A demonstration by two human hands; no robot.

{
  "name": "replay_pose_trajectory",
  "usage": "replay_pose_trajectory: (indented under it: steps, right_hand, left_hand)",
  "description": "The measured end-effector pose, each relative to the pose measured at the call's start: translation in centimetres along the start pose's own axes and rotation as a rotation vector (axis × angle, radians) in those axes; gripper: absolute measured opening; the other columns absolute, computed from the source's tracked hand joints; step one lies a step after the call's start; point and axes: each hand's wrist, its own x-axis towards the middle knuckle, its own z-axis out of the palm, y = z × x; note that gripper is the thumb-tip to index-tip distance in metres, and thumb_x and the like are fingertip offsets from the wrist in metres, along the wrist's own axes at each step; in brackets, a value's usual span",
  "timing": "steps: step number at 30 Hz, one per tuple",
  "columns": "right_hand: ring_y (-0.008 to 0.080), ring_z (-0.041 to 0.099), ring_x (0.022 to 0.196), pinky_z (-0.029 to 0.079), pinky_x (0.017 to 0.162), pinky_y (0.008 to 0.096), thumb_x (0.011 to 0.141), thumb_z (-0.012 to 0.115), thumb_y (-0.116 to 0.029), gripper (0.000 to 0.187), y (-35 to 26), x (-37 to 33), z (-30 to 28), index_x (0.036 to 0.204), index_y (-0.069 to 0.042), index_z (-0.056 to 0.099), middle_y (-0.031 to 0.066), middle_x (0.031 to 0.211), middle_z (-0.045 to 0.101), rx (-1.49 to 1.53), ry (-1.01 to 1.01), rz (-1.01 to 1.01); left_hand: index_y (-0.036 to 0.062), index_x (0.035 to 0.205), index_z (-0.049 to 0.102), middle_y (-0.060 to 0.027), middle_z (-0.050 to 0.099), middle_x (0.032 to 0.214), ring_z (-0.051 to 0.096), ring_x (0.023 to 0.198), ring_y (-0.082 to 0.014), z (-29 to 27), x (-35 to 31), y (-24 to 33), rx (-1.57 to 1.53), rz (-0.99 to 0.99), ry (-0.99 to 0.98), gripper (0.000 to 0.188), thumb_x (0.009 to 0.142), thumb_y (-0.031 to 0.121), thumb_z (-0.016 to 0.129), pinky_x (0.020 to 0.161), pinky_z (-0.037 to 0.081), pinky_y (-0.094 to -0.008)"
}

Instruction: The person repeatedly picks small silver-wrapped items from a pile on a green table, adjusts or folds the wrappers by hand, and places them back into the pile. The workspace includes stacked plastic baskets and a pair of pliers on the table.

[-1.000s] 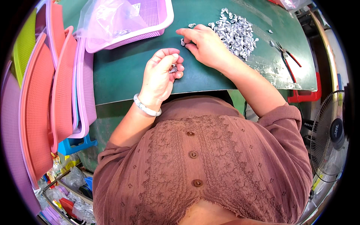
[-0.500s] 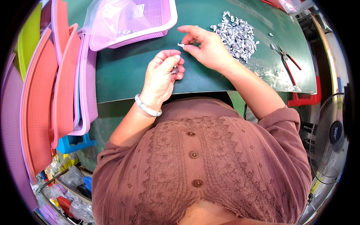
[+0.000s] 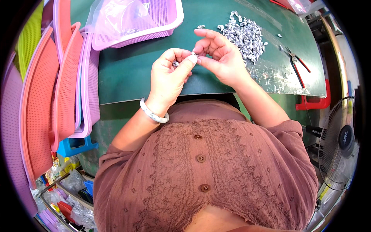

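My left hand (image 3: 170, 75) is closed, its curled fingers holding a small shiny silver-grey piece (image 3: 176, 64). At its thumb tip it meets my right hand (image 3: 222, 58), and the two pinch a tiny silvery piece (image 3: 194, 54) between them; its exact shape is mostly hidden by the fingertips. Beyond the right hand lies a heap of small grey, curled metal-looking pieces (image 3: 243, 40). One similar loose piece (image 3: 201, 27) rests on the green table (image 3: 135, 73), just past the right fingers.
A pink basket (image 3: 162, 31) holding a clear plastic bag (image 3: 119, 19) stands at the far left. Stacked coloured baskets (image 3: 38, 104) crowd the left side. Red-handled pliers (image 3: 295, 63) lie on the right, with a fan (image 3: 340, 139) beyond the table edge.
My right hand has come down and rightward, my left hand up, so their fingertips now meet. A loose piece shows on the table where the right fingers were.
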Motion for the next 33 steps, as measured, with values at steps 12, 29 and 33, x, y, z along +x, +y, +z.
replay_pose_trajectory:
  steps: [12,29,33]
  right_hand:
    - [0.0108,0.053,0.076,0.046,0.073,0.0237,0.076,0.058,0.004,0.047,0.0,-0.9,0.6,0.12,-0.002,0.044,0.0053,0.087,0.053,-0.14,0.058,-0.135]
    - [0.0116,0.056,0.076,0.046,0.067,0.0244,0.074,0.06,0.003,0.042,-1.1,-1.9,-1.7,0.114,-0.007,0.051,0.0043,0.085,0.058,-0.436,0.16,-0.228]
    - [0.0097,0.055,0.078,0.045,0.073,0.0242,0.074,0.06,0.0,0.035,-2.3,-2.0,-8.6,0.108,-0.004,0.055,0.0018,0.083,0.06,-0.744,0.415,-0.178]
  left_hand:
    - [0.0041,0.082,0.058,-0.0012,0.056,0.068,0.049,0.054,-0.0079,-0.6,0.5,-0.7,-0.397,-0.282,-0.061,0.01,0.085,0.013,0.055,0.045,0.036,-0.019]
    - [-0.001,0.097,0.056,-0.003,0.054,0.072,0.046,0.055,-0.0086,-0.1,0.5,-1.1,-0.151,-0.23,-0.051,0.021,0.088,0.017,0.052,0.045,0.034,-0.0193]
    - [-0.0001,0.097,0.056,-0.0022,0.054,0.072,0.047,0.056,-0.0075,-0.6,0.7,-1.1,-0.175,-0.24,-0.097,0.02,0.089,0.016,0.049,0.046,0.036,-0.0183]
